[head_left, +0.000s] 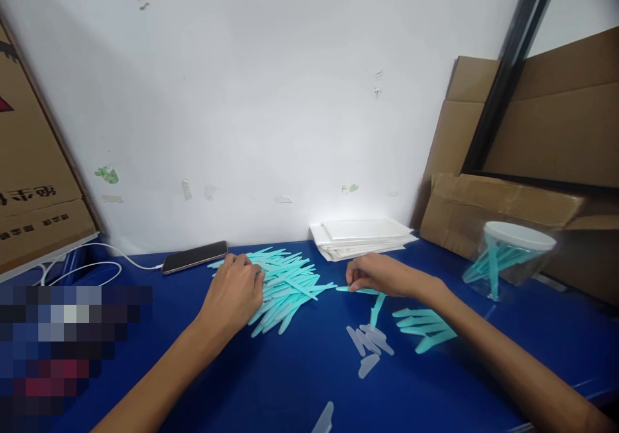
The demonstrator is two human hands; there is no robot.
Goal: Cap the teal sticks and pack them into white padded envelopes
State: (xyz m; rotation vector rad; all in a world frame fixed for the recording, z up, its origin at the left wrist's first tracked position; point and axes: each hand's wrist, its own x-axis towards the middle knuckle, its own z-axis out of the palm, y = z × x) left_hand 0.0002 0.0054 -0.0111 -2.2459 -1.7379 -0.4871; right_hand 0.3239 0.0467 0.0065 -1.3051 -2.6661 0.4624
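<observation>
Heap of flat turquoise plastic strips point(289, 285) had my curled left hand point(236, 289) over its left edge; right of the heap, my right hand point(371, 273) bent over a loose strip point(366, 291). I couldn't tell whether either pinched anything.

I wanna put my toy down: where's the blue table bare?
One bare patch lies below the teal pile, between the left forearm and the frosted pieces. Another lies between the right forearm and the clear jar. It's crowded from left hand to right hand.
</observation>
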